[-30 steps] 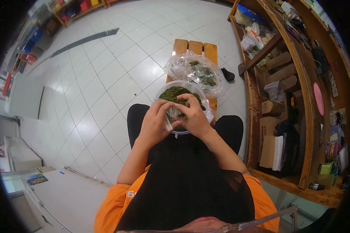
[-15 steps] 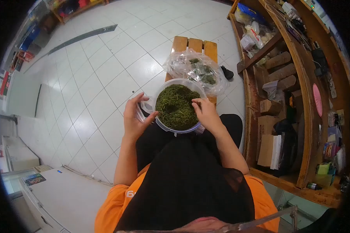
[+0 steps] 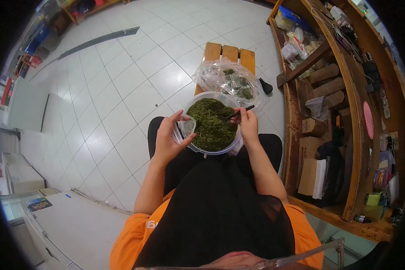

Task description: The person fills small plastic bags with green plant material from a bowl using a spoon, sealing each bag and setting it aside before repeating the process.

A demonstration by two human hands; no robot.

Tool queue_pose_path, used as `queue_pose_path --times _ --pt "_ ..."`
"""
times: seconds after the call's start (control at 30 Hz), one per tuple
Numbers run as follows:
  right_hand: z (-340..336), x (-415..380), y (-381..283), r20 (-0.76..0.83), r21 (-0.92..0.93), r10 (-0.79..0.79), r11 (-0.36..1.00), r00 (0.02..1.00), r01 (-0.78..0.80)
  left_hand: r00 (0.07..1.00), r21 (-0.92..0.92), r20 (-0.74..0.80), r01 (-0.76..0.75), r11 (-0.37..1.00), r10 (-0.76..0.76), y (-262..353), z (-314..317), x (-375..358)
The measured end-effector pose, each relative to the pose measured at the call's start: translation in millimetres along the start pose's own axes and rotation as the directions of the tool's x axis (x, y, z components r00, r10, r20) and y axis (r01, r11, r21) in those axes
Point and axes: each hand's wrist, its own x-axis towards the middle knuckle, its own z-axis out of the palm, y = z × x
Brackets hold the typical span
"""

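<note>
A round clear tub (image 3: 235, 143) full of chopped green herb (image 3: 209, 123) sits at my lap, by the near end of a slatted wooden stool (image 3: 230, 52). My left hand (image 3: 168, 137) holds a small clear plastic bag (image 3: 186, 127) at the tub's left rim, thumb and fingers around it. Over the right side of the tub, my right hand (image 3: 247, 125) grips a black spoon (image 3: 245, 110), whose lower end reaches the herb. Beyond the tub, a large clear bag (image 3: 207, 74) with small packets of green herb lies on the stool.
A wooden shelf unit (image 3: 297, 135) with boxes, bags and rolls stands on the right. A dark shoe (image 3: 265, 86) is beside the stool. White cabinets (image 3: 76, 225) stand at the lower left, and tiled floor (image 3: 135, 90) spreads to the left.
The black spoon now shows upright from the herb in my right hand, which has moved slightly right. My left hand and the small bag have shifted right, over the tub's rim.
</note>
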Motion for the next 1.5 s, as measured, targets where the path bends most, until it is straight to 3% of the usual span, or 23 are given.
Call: queue_pose_path --times 0.07,0.13,0.2,0.23,0.3,0.33,0.37,0.4,0.43,0.5,0.53,0.6,0.63,0.67,0.7,0.73,0.8,0.97,1.03,1.17,1.23,1.47,1.5 --pt "-7.5 2.4 -0.3 -0.012 0.217 0.031 0.976 0.999 -0.028 0.999 0.058 0.052 -0.012 0.998 0.009 6.4 3.3 4.3" --pt "-9.7 -1.2 -13.6 -0.026 0.285 0.031 0.958 0.999 -0.022 0.994 0.119 0.104 -0.028 0.992 0.016 13.2 7.1 10.3" --pt "-10.1 -8.4 -31.3 -0.081 0.373 -0.071 0.923 0.994 0.096 0.976 0.248 0.216 -0.055 0.967 0.0 19.5 13.1 17.5" --pt "-7.8 -14.0 -43.6 -0.081 0.373 -0.072 0.923 0.994 0.097 0.976 0.252 0.219 -0.067 0.965 0.01 22.7 18.0 20.3" --pt "-1.0 -27.7 -69.3 -0.12 0.113 -0.228 0.964 0.966 0.241 0.979 0.218 0.201 -0.072 0.973 0.027 25.0 29.4 24.4" --pt "1.9 -35.2 -84.7 -0.123 0.113 -0.23 0.963 0.965 0.244 0.982 0.182 0.183 -0.077 0.98 0.043 25.3 34.6 25.4" --pt "4.7 -42.7 -100.5 0.041 -0.147 -0.531 0.835 0.846 0.531 0.981 0.181 0.186 -0.083 0.98 0.048 25.5 38.7 25.6" --pt "5.8 -47.5 -110.0 0.272 -0.333 -0.717 0.555 0.641 0.762 0.986 0.151 0.165 -0.058 0.987 0.033 25.5 42.6 25.2" --pt "5.6 -49.9 -113.7 0.268 -0.335 -0.719 0.554 0.641 0.762 0.989 0.12 0.145 -0.033 0.992 0.015 24.3 45.7 24.4" --pt "6.0 -52.3 -116.8 0.373 -0.225 -0.801 0.411 0.468 0.883 0.995 0.069 0.097 -0.001 0.998 -0.005 16.8 51.3 21.4" --pt "6.5 -50.9 -115.5 0.372 -0.223 -0.802 0.412 0.468 0.883 0.998 0.015 0.047 0.032 0.999 -0.032 13.2 52.9 19.5" --pt "7.6 -47.1 -109.5 0.207 0.049 -0.812 0.566 0.547 0.823 0.998 -0.028 -0.009 0.056 0.998 -0.056 8.0 53.1 15.3" --pt "8.9 -47.9 -106.9 0.207 0.049 -0.811 0.568 0.548 0.822 0.995 -0.076 -0.064 0.076 0.994 -0.081 6.9 53.7 13.8" --pt "11.9 -49.5 -104.4 0.315 -0.064 -0.767 0.571 0.56 0.818 0.995 -0.076 -0.064 0.076 0.994 -0.08 5.3 57.2 11.9" --pt "15.8 -50.6 -101.7 0.414 -0.175 -0.708 0.555 0.572 0.813 0.988 -0.166 -0.148 0.019 0.986 -0.044 5.0 61.6 11.0" --pt "21.7 -52.6 -97.2 0.413 -0.174 -0.71 0.553 0.57 0.815 0.972 -0.249 -0.235 -0.045 0.967 -0.015 4.4 64.3 10.2" --pt "33.8 -55.4 -83.6 0.524 -0.242 -0.505 0.684 0.686 0.688 0.972 -0.212 -0.236 -0.038 0.977 -0.013 4.3 64.4 8.1" --pt "37.3 -42.5 -67.0 0.39 -0.201 -0.663 0.616 0.638 0.762 0.992 -0.086 -0.12 0.02 0.996 -0.03 4.6 46.7 9.4" --pt "37.1 -48.3 -79.4 0.3 -0.179 -0.552 0.769 0.778 0.614 0.994 -0.116 -0.092 0.051 0.992 -0.062 0.7 39.9 9.2" --pt "36.3 -44.4 -80.4 0.334 -0.233 -0.55 0.739 0.766 0.632 0.998 0.016 -0.068 0.011 1.0 -0.01 13.0 25.6 15.6" --pt "35.2 -38.5 -82.3 0.476 -0.295 -0.665 0.496 0.576 0.817 0.996 0.058 -0.008 -0.087 0.995 0.087 18.2 22.0 20.2" --pt "38.8 -36.1 -70.3 0.491 -0.383 -0.547 0.564 0.678 0.732 0.993 0.115 0.021 -0.119 0.986 0.117 30.4 16.6 26.1" --pt "37.4 -33.1 -68.8 0.532 -0.406 -0.457 0.601 0.713 0.688 0.994 0.089 0.023 -0.107 0.99 0.105 29.3 15.3 26.8"
